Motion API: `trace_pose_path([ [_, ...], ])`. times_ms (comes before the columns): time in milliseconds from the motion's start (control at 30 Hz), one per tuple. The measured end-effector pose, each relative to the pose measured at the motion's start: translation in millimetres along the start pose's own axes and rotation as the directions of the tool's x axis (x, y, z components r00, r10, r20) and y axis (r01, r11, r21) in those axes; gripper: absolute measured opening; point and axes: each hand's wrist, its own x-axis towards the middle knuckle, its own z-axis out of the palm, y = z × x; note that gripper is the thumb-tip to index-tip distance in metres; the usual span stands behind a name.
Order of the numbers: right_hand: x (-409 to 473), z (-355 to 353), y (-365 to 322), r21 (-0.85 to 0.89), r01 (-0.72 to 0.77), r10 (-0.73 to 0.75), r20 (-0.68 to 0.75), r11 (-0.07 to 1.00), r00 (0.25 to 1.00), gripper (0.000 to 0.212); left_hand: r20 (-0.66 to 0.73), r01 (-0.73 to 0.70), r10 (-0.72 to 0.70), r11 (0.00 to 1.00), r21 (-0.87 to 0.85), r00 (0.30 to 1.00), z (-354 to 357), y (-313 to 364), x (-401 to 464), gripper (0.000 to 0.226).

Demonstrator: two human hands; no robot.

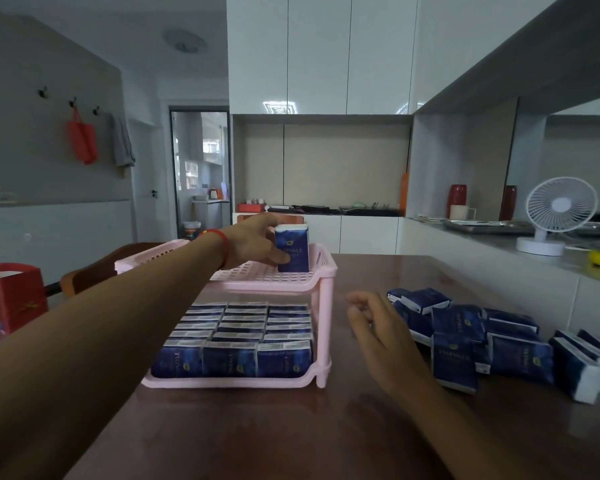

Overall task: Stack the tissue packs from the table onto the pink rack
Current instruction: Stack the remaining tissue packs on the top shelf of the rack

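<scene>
Left hand point(253, 242) grips upright dark-blue tissue pack point(291, 249) on pink rack point(323, 271)

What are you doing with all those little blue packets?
A person is filling a pink plastic two-shelf rack with dark blue tissue packs. The left hand holds one pack upright on the top shelf, the only one there. The bottom shelf is already full. The right hand hovers open beside the loose pile of packs on the brown table.
</scene>
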Motion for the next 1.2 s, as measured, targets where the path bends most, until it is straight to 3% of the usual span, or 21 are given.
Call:
trace_pose_path([
  [433, -0.5, -1.2, 1.2, -0.005, 0.000, 0.000, -0.010, 1.000, 1.000, 0.023, 0.004, 0.030, -0.030, 0.999, -0.017, 1.000, 1.4, 2.7, -5.8, 0.083],
  [533, -0.9, -3.4, 1.8, -0.004, -0.009, 0.009, -0.020, 1.000, 1.000, 0.022, -0.046, 0.021, -0.021, 1.000, -0.012, 0.999, -3.6, 6.2, -10.6, 0.082],
  [600, 0.0, -5.2, 2.8, -0.020, -0.029, 0.029, -0.034, 0.999, 0.999, 0.022, -0.162, -0.015, 0.031, 0.995, 0.101, 0.986, -3.6, 11.8, -17.7, 0.081],
  [667, 0.5, -7.0, 4.1, -0.035, -0.056, 0.054, -0.052, 0.998, 0.997, 0.023, -0.415, -0.075, 0.206, 0.948, 0.310, 0.886, 3.7, 20.0, -30.5, 0.077],
  [733, 1.5, -8.5, 5.9, -0.060, -0.079, 0.074, -0.083, 0.995, 0.994, 0.023, -0.615, -0.165, 0.469, 0.859, 0.484, 0.634, 23.2, 30.9, -54.7, 0.060],
  [767, 2.3, -9.5, 7.7, -0.073, -0.094, 0.086, -0.101, 0.993, 0.991, 0.023, -0.646, -0.227, 0.569, 0.813, 0.537, 0.509, 38.4, 36.7, -69.5, 0.050],
  [800, 2.7, -11.2, 8.2, -0.088, -0.114, 0.103, -0.124, 0.990, 0.987, 0.023, -0.635, -0.303, 0.642, 0.765, 0.568, 0.430, 56.8, 41.7, -83.9, 0.041],
  [833, 3.5, -13.8, 9.7, -0.107, -0.140, 0.122, -0.156, 0.984, 0.980, 0.023, -0.587, -0.382, 0.696, 0.717, 0.582, 0.413, 78.4, 45.0, -97.0, 0.035],
  [933, 5.4, -30.1, 12.9, -0.247, -0.239, 0.168, -0.280, 0.939, 0.945, 0.022, -0.336, -0.560, 0.766, 0.634, 0.533, 0.548, 147.9, 46.0, -120.3, 0.027],
  [1033, 4.8, -60.3, 15.6, -0.526, -0.371, 0.225, -0.321, 0.765, 0.920, 0.025, -0.240, -0.617, 0.714, 0.694, 0.372, 0.658, 199.1, 34.4, -118.7, 0.022],
  [1133, 0.0, -89.3, 23.6, -0.702, -0.501, 0.452, -0.279, 0.506, 0.848, 0.052, -0.220, -0.547, 0.578, 0.815, 0.189, 0.786, 225.7, 12.6, -108.5, 0.028],
  [1200, -4.1, -98.5, 29.6, -0.699, -0.546, 0.571, -0.237, 0.462, 0.786, 0.071, -0.196, -0.442, 0.452, 0.892, 0.095, 0.870, 232.8, -0.1, -102.4, 0.032],
])
